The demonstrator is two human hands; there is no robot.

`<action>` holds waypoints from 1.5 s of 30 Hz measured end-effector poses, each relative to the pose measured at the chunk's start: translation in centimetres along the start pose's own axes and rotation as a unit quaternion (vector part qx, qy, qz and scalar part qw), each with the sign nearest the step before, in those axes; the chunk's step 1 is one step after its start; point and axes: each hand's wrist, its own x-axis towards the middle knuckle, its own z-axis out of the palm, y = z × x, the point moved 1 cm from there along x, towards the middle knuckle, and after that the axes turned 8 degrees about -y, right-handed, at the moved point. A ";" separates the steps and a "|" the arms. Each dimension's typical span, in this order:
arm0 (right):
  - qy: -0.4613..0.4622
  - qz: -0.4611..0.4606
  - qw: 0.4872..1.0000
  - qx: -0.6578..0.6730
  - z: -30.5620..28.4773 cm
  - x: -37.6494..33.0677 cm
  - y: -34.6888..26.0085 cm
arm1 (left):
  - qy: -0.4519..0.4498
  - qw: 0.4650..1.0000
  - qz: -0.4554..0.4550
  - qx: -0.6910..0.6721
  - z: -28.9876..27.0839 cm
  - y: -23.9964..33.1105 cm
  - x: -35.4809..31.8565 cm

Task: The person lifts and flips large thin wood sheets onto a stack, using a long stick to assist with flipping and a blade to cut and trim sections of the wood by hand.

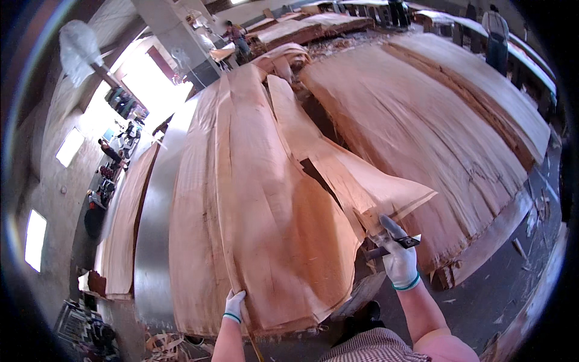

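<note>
head cam | left hand (233,306) at 6 o'clock pinching the near edge of the big veneer sheet (265,223) to keep it flat | right hand (399,259) at 4 gripping a dark blade-like tool (403,242), probably a knife, against the narrow strip (356,181)

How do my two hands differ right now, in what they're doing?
The left hand pinches the near edge of a wide veneer sheet; the right hand grips a small dark tool. The left hand sits low near the frame's bottom; the right hand is raised higher, beside a narrower torn veneer strip. Both wear white gloves with teal cuffs.
</note>
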 end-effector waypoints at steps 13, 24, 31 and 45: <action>-0.020 0.029 0.999 0.007 3.2 -3.5 2.0 | 0.011 0.944 0.185 0.272 5.3 4.7 -2.2; -0.041 0.035 0.998 -0.023 4.8 -3.3 0.8 | -0.016 0.972 0.185 0.141 5.5 4.0 -0.9; -0.040 0.030 0.997 -0.057 4.8 -3.5 0.3 | 0.068 0.880 0.239 0.406 12.2 9.6 -4.7; -0.067 0.007 0.997 -0.025 6.9 -4.3 -0.3 | 0.075 0.836 0.287 0.461 11.8 14.7 -8.2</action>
